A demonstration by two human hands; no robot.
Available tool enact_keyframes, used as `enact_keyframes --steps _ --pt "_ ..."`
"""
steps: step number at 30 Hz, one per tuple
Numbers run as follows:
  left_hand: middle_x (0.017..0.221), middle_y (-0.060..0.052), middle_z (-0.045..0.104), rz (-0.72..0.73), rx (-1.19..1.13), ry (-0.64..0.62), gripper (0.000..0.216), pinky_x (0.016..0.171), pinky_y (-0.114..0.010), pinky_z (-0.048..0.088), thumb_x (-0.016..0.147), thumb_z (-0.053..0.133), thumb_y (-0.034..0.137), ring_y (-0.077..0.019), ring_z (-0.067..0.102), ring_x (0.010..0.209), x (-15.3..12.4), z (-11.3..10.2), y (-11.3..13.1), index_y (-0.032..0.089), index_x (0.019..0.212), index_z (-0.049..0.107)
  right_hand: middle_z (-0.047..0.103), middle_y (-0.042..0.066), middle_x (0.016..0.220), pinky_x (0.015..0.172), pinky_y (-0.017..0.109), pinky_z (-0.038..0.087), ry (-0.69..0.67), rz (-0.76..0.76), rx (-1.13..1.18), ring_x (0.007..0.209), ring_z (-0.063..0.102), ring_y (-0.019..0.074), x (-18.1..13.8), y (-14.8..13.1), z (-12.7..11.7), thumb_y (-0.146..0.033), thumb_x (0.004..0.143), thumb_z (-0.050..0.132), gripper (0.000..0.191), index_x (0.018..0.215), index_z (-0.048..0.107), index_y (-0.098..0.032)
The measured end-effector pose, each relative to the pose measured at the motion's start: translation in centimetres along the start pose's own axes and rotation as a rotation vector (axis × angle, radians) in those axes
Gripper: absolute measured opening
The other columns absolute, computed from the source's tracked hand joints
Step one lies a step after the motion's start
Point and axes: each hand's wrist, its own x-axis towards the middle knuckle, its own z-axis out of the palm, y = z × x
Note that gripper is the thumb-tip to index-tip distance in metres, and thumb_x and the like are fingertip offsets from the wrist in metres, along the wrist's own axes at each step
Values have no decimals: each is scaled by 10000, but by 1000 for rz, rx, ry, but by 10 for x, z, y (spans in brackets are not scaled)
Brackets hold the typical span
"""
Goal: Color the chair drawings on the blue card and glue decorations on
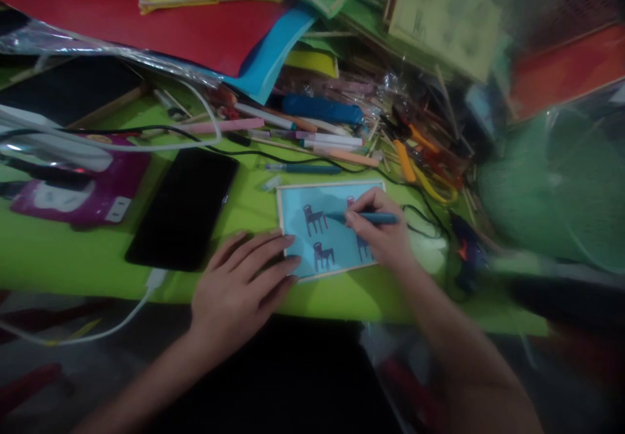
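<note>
A small blue card [300, 198] with a pale raised border lies on the green table, bearing several dark chair drawings. My right hand [378, 229] pinches a blue pen [381, 218], its tip pointing left at the upper-left chair drawing [314, 218]. Whether the tip touches the card is hard to tell. Part of the drawings on the right is hidden behind that hand. My left hand [244, 278] lies flat with fingers stretched out, fingertips resting on the card's left edge.
Left of the card lie a black phone [183, 209] on a white cable and a purple power strip [83, 180]. Behind are loose pens [332, 140], yellow-handled scissors [430, 180] and red sheets [195, 30]. A green basket [556, 187] stands at right.
</note>
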Motion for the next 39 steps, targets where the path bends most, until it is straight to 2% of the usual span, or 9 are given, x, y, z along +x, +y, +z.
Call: enact_keyframes --steps 14,24,29,34,39 --pt "1301 -34 757 -11 1 -11 257 1097 -490 485 902 720 176 -263 710 1207 -1 1 0 281 1136 706 634 -26 698 608 290 444 7 4 49 650 550 142 -1 1 2 -347 834 748 182 788 610 -237" --pt "1287 -39 763 0 -9 2 243 1095 -486 480 898 724 169 -268 713 1197 1 2 0 264 1121 714 620 -31 685 626 291 454 12 4 42 645 539 136 -1 3 1 -365 820 749 201 771 606 -233" --pt "1287 -41 762 -4 1 1 239 1091 -486 480 901 727 175 -268 716 1188 1 2 1 262 1124 714 613 -31 691 617 290 453 -27 5 104 649 540 136 -1 5 1 -332 815 741 173 755 611 -235" --pt "1286 -37 763 -7 -1 1 242 1093 -483 480 900 729 172 -263 714 1195 1 1 0 267 1122 713 617 -35 677 592 282 426 6 4 86 625 522 130 -1 3 1 -282 804 741 143 758 614 -235" --pt "1286 -35 763 0 1 3 238 1080 -488 489 904 724 172 -266 714 1197 1 1 0 268 1122 711 604 -36 693 634 295 457 -37 -3 130 644 527 130 -2 6 0 -300 818 740 152 757 617 -234"
